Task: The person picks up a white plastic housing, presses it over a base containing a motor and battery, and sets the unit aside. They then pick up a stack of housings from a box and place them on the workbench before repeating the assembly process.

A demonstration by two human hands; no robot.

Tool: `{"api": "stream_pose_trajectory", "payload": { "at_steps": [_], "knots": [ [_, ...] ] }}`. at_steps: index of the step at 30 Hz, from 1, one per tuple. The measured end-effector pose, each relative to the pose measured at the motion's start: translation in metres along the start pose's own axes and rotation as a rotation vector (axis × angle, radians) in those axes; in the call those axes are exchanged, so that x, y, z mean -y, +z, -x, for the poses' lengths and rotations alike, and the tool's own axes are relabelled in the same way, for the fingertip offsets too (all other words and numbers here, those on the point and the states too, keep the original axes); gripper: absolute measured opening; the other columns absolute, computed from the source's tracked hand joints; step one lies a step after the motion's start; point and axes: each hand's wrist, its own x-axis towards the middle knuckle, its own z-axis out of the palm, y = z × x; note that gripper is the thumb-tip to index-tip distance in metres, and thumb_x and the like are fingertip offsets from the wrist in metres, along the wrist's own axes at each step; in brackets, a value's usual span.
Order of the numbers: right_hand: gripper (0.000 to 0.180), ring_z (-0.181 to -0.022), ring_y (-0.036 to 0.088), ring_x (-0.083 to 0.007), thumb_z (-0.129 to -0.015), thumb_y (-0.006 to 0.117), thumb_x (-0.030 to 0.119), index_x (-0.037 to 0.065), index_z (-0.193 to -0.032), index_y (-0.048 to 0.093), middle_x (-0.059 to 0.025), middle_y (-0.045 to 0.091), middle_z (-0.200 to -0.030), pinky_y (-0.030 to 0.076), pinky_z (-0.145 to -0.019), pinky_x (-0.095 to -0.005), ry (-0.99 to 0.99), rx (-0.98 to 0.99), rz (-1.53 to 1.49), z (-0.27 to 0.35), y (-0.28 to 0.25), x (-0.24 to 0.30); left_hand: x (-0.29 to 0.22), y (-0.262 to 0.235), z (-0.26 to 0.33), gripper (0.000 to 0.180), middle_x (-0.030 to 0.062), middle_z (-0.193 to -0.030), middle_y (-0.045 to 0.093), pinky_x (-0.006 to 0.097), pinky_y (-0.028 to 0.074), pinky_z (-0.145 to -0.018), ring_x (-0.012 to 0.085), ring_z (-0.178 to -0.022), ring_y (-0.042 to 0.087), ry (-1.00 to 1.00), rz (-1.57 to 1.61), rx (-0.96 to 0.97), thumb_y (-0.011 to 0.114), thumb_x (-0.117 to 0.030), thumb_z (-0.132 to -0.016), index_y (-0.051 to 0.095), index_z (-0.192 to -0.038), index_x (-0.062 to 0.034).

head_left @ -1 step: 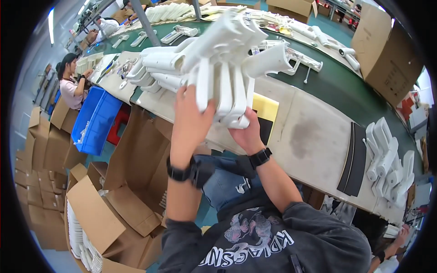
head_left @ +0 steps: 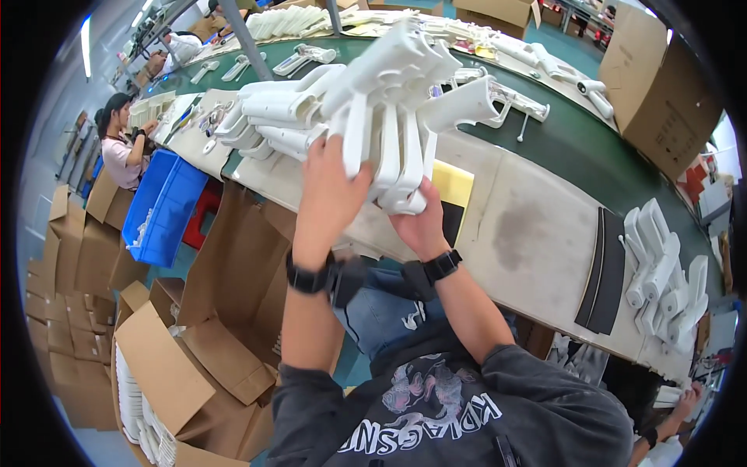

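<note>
Several white plastic housings with handle-like arms and hollow tube ends [head_left: 389, 86] are held in a bundle, raised and tilted above the near edge of the worktable. My left hand [head_left: 331, 187] is closed around the bundle's left side, fingers partly hidden behind the lower arms. At the lower right end, my right hand [head_left: 420, 226] grips the rounded tips from below. Just behind and left of the bundle, similar white housings lie in a stack [head_left: 272, 105] on the table, partly covered by it.
An open cardboard box [head_left: 233, 265] stands left of my legs, near a blue bin [head_left: 159, 210]. Black strips [head_left: 599, 272] and more white housings [head_left: 661, 265] lie on the table's right. Beyond runs a green conveyor [head_left: 560, 140] carrying white parts. A co-worker [head_left: 120, 148] sits far left.
The bundle has shifted very slightly, its upper end a little higher and its lower tips a touch leftward. Both hands keep their grip.
</note>
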Motion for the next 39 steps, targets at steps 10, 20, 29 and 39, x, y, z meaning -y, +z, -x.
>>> {"api": "stream_pose_trajectory", "payload": {
  "at_steps": [10,20,29,39],
  "knots": [
    [0.049,-0.113,0.058,-0.027,-0.102,0.05,0.049,0.016,-0.138,0.056,-0.0048,0.064,-0.127,0.044,-0.099,-0.0495,-0.073,-0.291,-0.494,-0.036,-0.002,-0.035,0.01,0.059,-0.098,0.05,0.0261,-0.141,0.051,0.063,0.042,-0.107,0.0483,-0.135,0.045,-0.263,-0.474,0.358,0.066,-0.019,-0.085,0.059,-0.132,-0.0053],
    [0.032,-0.073,0.064,-0.0167,-0.108,0.051,0.029,-0.002,-0.112,0.06,-0.0077,0.068,-0.087,0.051,-0.067,-0.0335,-0.022,-0.665,0.781,-0.032,-0.05,0.003,0.002,0.073,-0.072,0.047,0.0246,-0.136,0.051,0.064,0.047,-0.099,0.0457,-0.128,0.051,-0.169,-0.532,0.165,0.071,-0.016,-0.081,0.061,-0.125,-0.0012],
    [0.043,-0.096,0.069,-0.0204,-0.107,0.051,0.034,-0.004,-0.125,0.063,-0.0136,0.073,-0.105,0.055,-0.082,-0.0336,0.143,-0.082,1.783,-0.022,0.007,0.121,0.007,0.077,-0.04,0.06,0.024,-0.137,0.049,0.063,0.045,-0.098,0.0441,-0.124,0.053,-0.177,-0.451,0.044,0.079,-0.035,-0.084,0.055,-0.126,-0.0004],
    [0.088,-0.129,0.057,-0.0334,-0.097,0.059,0.063,-0.01,-0.144,0.049,-0.028,0.059,-0.138,0.045,-0.107,-0.04,0.426,-0.001,1.55,-0.091,0.004,0.109,0.062,0.102,-0.03,0.079,0.0238,-0.136,0.057,0.045,0.042,-0.108,0.0343,-0.125,0.056,-0.397,0.233,-0.459,0.083,-0.034,-0.086,0.045,-0.137,0.0133]
  ]
}}
